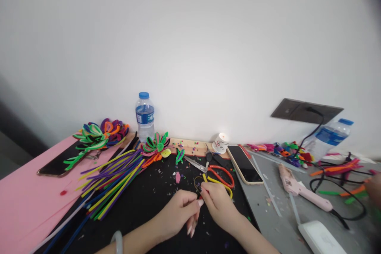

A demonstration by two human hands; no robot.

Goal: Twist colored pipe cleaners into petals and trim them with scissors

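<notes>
My left hand and my right hand meet over the black mat, fingertips pinched together. A tiny red bit shows between them, too small and covered to name. A thin wire loop stands out just above the right fingertips; whether it is held I cannot tell. Right behind my hands lie scissors with orange handles, and a yellow-handled tool partly hidden by my right hand. A small pink piece rests on the mat beyond my left hand.
Pipe cleaners and a pipe-cleaner flower lie left, near a water bottle. A paper cup and phone stand behind right. A pink glue gun with cord lies right; another person's hand is at the edge.
</notes>
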